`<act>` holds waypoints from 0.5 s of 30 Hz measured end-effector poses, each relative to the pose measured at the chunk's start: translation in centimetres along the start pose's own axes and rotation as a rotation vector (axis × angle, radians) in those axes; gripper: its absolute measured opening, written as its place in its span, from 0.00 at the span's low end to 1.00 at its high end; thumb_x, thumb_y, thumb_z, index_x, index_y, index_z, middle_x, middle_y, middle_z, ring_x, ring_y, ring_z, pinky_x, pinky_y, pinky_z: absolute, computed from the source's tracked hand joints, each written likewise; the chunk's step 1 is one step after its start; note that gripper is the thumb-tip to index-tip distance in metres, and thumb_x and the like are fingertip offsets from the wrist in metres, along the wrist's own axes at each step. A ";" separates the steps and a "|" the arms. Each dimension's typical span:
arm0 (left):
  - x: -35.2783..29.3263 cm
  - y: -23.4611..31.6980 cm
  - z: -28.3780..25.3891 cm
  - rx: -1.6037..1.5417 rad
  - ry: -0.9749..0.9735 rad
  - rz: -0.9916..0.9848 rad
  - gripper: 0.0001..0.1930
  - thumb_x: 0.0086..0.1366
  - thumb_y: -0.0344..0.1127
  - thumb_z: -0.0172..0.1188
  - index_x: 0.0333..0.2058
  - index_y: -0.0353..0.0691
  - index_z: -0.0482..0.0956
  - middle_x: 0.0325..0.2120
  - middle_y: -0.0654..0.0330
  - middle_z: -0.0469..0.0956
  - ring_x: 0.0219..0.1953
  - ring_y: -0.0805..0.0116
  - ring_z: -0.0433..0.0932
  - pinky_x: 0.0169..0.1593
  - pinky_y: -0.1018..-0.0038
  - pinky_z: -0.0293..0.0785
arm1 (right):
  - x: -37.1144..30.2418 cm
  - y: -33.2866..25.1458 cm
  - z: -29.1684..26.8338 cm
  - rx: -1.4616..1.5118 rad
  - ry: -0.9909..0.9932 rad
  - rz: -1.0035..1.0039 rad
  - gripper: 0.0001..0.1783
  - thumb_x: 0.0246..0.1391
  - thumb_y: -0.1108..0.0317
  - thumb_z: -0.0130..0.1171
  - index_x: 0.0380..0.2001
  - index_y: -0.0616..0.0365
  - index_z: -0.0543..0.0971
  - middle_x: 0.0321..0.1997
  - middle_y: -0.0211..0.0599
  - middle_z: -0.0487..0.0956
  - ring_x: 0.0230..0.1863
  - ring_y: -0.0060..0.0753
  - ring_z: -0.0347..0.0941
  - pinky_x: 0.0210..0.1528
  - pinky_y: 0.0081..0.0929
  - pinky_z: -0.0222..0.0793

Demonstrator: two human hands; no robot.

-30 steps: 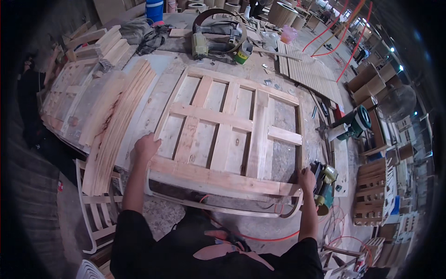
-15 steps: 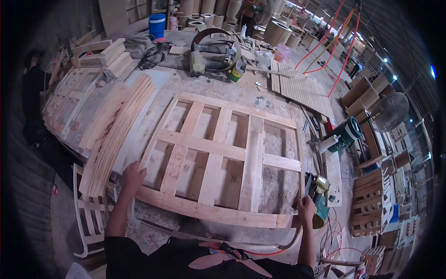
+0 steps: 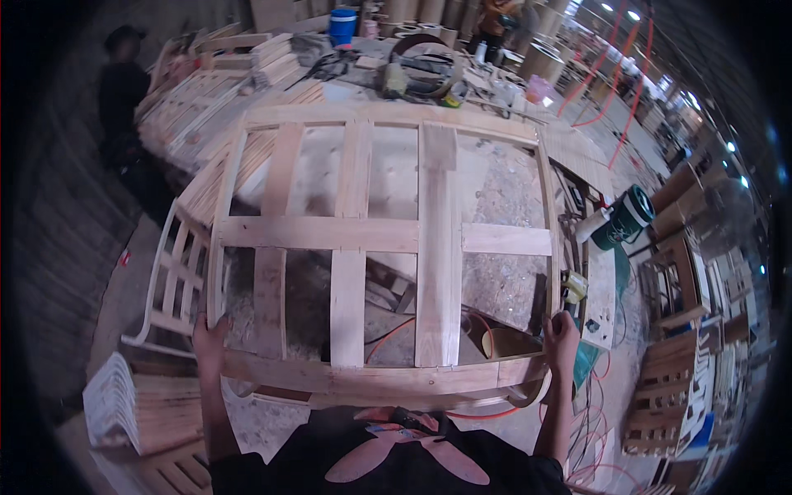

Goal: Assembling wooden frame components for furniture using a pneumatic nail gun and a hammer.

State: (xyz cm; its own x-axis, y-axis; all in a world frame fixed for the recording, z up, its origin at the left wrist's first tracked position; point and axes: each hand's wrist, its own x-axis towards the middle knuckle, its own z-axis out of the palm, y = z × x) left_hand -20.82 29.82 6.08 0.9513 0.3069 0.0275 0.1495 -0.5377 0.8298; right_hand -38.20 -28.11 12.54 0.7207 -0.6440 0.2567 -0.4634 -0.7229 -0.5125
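A pale wooden lattice frame [image 3: 440,305] with crossing slats spans the middle of the view, its near edge close to my body. It is tilted and lifted off the workbench, and floor and hoses show through its near openings. My left hand [image 3: 210,338] is closed round the frame's left side near the front corner. On the opposite side, my right hand [image 3: 563,337] grips the frame by the right front corner. Beside that hand lies a yellowish nail gun [image 3: 575,285], partly hidden by the frame.
A dark green water jug [image 3: 623,219] stands at the right. Stacked boards [image 3: 216,186] lie left of the frame, with slatted wooden panels [image 3: 177,272] below them. Another person [image 3: 124,107] is at the far left. Clutter and a blue bucket [image 3: 342,27] sit at the back.
The wooden frame has come up off the workbench, tilted and turned squarer to me. Both hands rose with it, and my left hand moved down along the left side. The view shifted left.
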 end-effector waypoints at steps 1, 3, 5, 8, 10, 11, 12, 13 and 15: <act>-1.2 -0.7 -1.3 0.019 -0.012 -0.042 0.12 0.53 0.37 0.58 0.28 0.32 0.71 0.21 0.58 0.72 0.27 0.72 0.70 0.33 0.74 0.67 | -0.3 -0.3 -0.3 0.014 0.005 -0.040 0.14 0.44 0.71 0.58 0.17 0.63 0.63 0.14 0.41 0.62 0.16 0.36 0.57 0.22 0.30 0.57; -4.4 -3.1 -3.6 -0.025 0.075 -0.105 0.12 0.53 0.38 0.58 0.21 0.34 0.72 0.14 0.65 0.69 0.21 0.75 0.68 0.27 0.75 0.65 | -0.7 -1.1 -0.3 0.043 -0.010 -0.099 0.14 0.45 0.70 0.58 0.17 0.63 0.63 0.13 0.40 0.63 0.15 0.35 0.57 0.21 0.30 0.57; -7.4 -6.6 -5.9 -0.066 0.125 -0.144 0.12 0.53 0.39 0.58 0.21 0.34 0.72 0.14 0.66 0.68 0.21 0.77 0.68 0.25 0.77 0.64 | -1.6 -3.0 -0.4 0.059 0.003 -0.208 0.15 0.44 0.69 0.59 0.17 0.63 0.64 0.13 0.40 0.64 0.14 0.36 0.58 0.20 0.29 0.57; -12.4 -7.2 -10.9 -0.174 0.154 -0.236 0.11 0.53 0.39 0.58 0.23 0.36 0.72 0.15 0.67 0.68 0.20 0.79 0.67 0.22 0.79 0.61 | -2.3 -4.7 0.3 0.045 -0.055 -0.227 0.15 0.44 0.69 0.60 0.18 0.63 0.64 0.14 0.41 0.64 0.17 0.37 0.58 0.22 0.30 0.57; -15.5 -5.2 -13.5 -0.211 0.163 -0.347 0.10 0.53 0.38 0.58 0.25 0.37 0.72 0.15 0.68 0.68 0.20 0.80 0.68 0.21 0.81 0.60 | -2.5 -7.3 1.9 0.033 -0.061 -0.330 0.14 0.45 0.68 0.60 0.20 0.63 0.65 0.20 0.43 0.67 0.19 0.42 0.62 0.23 0.34 0.59; -17.1 -4.5 -14.9 -0.246 0.196 -0.388 0.11 0.53 0.38 0.58 0.27 0.37 0.72 0.17 0.67 0.68 0.20 0.79 0.69 0.21 0.80 0.62 | -2.8 -8.0 2.8 0.010 -0.013 -0.445 0.14 0.45 0.69 0.60 0.20 0.63 0.65 0.22 0.43 0.67 0.19 0.42 0.63 0.24 0.35 0.59; -19.3 -5.0 -14.6 -0.300 0.227 -0.437 0.11 0.53 0.39 0.58 0.29 0.37 0.71 0.18 0.67 0.69 0.19 0.77 0.70 0.22 0.80 0.64 | -2.1 -7.6 3.8 -0.023 0.042 -0.573 0.14 0.45 0.69 0.60 0.21 0.63 0.65 0.23 0.43 0.68 0.20 0.42 0.64 0.24 0.35 0.60; -20.7 -5.3 -16.5 -0.286 0.267 -0.471 0.11 0.53 0.39 0.58 0.29 0.37 0.71 0.18 0.67 0.69 0.19 0.77 0.70 0.22 0.80 0.64 | -2.3 -8.6 5.1 -0.004 0.000 -0.604 0.14 0.45 0.69 0.60 0.21 0.63 0.65 0.23 0.43 0.68 0.20 0.42 0.64 0.24 0.35 0.60; -23.6 -7.2 -18.5 -0.443 0.390 -0.427 0.11 0.54 0.38 0.57 0.31 0.37 0.71 0.21 0.65 0.70 0.20 0.75 0.72 0.23 0.80 0.67 | -2.3 -11.3 7.7 0.148 0.012 -0.706 0.15 0.49 0.63 0.58 0.22 0.61 0.66 0.19 0.39 0.67 0.21 0.33 0.66 0.23 0.31 0.61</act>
State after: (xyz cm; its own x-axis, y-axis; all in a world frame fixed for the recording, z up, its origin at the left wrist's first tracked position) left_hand -49.33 40.97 9.73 0.6569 0.7208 -0.2214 0.2847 0.0348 0.9580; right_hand -30.67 -16.50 11.39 0.8164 -0.0390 0.5762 0.1864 -0.9265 -0.3268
